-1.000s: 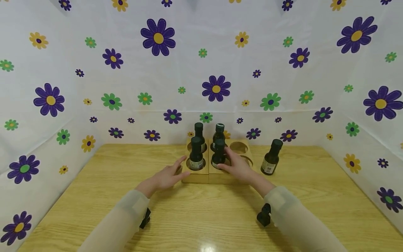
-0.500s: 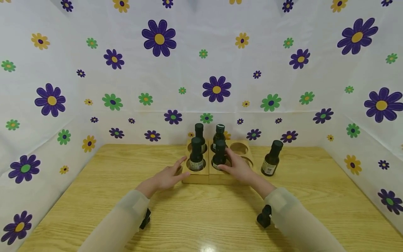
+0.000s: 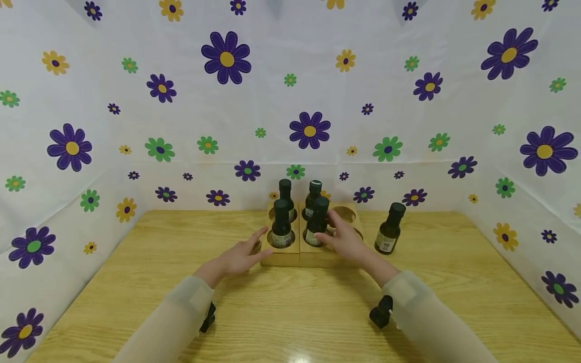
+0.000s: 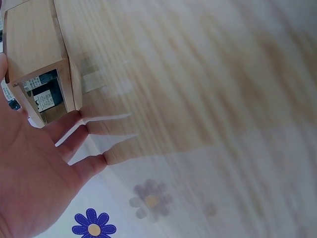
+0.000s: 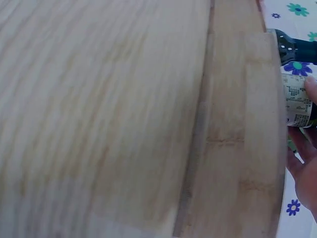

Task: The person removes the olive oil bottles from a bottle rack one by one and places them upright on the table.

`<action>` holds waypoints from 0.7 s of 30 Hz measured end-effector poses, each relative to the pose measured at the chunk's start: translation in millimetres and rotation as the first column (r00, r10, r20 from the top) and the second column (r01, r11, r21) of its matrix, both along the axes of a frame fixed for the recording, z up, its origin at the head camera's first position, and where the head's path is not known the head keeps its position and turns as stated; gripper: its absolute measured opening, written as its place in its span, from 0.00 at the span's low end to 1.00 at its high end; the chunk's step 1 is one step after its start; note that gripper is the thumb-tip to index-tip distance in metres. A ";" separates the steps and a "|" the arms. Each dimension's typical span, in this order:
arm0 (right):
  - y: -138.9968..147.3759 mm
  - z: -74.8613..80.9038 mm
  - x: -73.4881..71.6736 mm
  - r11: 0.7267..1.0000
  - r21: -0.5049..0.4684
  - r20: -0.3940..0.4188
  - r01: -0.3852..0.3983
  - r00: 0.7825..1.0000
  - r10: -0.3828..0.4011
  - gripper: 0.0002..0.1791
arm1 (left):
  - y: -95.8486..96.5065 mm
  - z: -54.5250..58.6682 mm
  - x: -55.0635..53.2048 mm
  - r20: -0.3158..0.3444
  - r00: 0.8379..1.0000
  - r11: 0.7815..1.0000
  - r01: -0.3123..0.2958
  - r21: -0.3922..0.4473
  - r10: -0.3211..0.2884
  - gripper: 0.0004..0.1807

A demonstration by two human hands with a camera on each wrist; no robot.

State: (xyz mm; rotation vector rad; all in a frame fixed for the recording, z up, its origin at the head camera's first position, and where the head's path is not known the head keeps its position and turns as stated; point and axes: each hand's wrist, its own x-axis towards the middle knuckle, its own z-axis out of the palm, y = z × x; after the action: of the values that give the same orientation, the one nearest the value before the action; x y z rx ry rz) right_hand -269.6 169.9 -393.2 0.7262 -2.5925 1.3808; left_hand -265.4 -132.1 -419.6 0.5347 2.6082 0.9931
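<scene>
My right hand [image 3: 348, 243] holds a dark glass bottle [image 3: 316, 225] between thumb and fingers, in the front row of a wooden bottle rack [image 3: 280, 258]. This bottle leans a little right and stands higher than before, its label partly above the hole. In the right wrist view the bottle's label [image 5: 297, 101] shows above the rack's edge. My left hand [image 3: 237, 257] is spread at the rack's left front corner. In the left wrist view, that hand's fingertips touch the table beside the rack's open end. Another bottle [image 3: 282, 227] sits upright in the front left hole.
Two bottles, one at back left [image 3: 285, 194] and one in the back middle [image 3: 314, 195], stand in the rack. A further bottle [image 3: 388, 231] stands on the wooden table [image 3: 290, 312], right of the rack. A flowered cloth [image 3: 258, 101] hangs behind.
The bottle in my right hand has risen slightly out of its hole and tilted to the right. My left hand has stayed at the rack's corner.
</scene>
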 end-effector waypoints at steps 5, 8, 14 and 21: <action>2.2 13.7 4.0 0.999 0.013 -0.034 0.029 0.999 -0.029 0.32 | 0.1 -0.6 -0.8 -0.007 1.000 1.000 -0.006 0.002 0.006 0.44; 3.8 21.2 5.7 1.000 0.019 -0.068 0.019 0.998 -0.017 0.33 | -0.5 -1.1 -0.7 -0.004 1.000 1.000 -0.008 0.006 0.008 0.44; 10.7 35.8 13.8 1.000 0.023 -0.099 0.009 0.995 -0.006 0.33 | -1.3 -1.2 -0.2 -0.008 1.000 1.000 -0.002 0.007 0.002 0.44; 27.3 49.4 30.9 0.998 0.052 -0.086 0.031 0.996 -0.026 0.32 | 1.1 1.1 0.7 -0.018 1.000 1.000 -0.009 0.001 0.009 0.44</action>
State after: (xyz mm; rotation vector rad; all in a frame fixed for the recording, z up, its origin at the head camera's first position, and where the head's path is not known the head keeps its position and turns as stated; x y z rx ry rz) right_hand -238.7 197.2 -343.8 0.7358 -2.5718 1.2491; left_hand -264.6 -131.0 -418.5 0.5351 2.6282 0.9969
